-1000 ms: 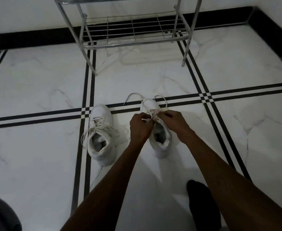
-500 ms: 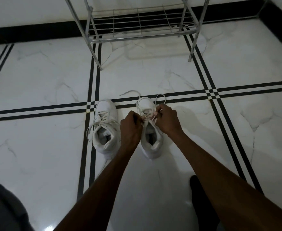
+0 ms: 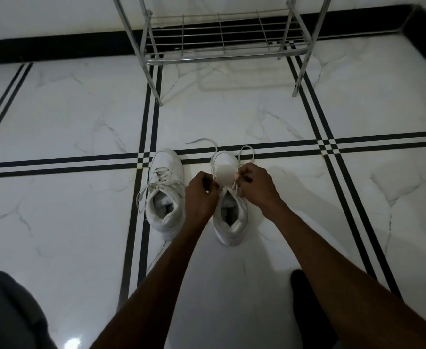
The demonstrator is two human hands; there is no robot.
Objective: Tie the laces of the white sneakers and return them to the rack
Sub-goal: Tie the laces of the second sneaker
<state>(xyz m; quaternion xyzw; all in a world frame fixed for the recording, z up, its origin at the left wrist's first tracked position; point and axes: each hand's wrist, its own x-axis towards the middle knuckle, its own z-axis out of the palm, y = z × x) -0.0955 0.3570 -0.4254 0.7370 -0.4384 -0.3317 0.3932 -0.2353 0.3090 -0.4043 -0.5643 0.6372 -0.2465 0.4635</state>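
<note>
Both hands sit over the right sneaker [image 3: 228,217], working its laces [image 3: 246,150]. Left hand [image 3: 202,195] is curled closed at the left side of the tongue, pinching a lace strand; right hand [image 3: 254,185] is closed at the right side, pinching the other. Exact finger placement is hidden behind the knuckles. Two loops stand beyond the toe and one loose end trails onto the floor [image 3: 81,117], so the bow looks mid-formation, not cinched.

Left sneaker [image 3: 165,190] stands just beside it, apart, toe toward the rack [image 3: 222,44]. Its laces hang slack off the side, looks untied.

Handling, judged:
- Laces: flat, soft, limp, zero stiffness. They hold shape only under tension, so both strands need an even, opposed pull. Pinch at the loop base near the knot, not at the tips, or the loops pull through.
- Smooth flat lace likely slips; cinch firmly.
- Sneakers: light, high collar, upper semi-stiff, not fragile. Sole may skate on the polished tile when the laces get tugged, so pull sideways, not up.
- For carrying: hook fingers inside the collar at the heel, or pinch the two collars together in one hand. Don't lift by the bow.

Rack is well apart, ahead; its lower wire shelf is bare. Set the soles flat across the wires.
</note>
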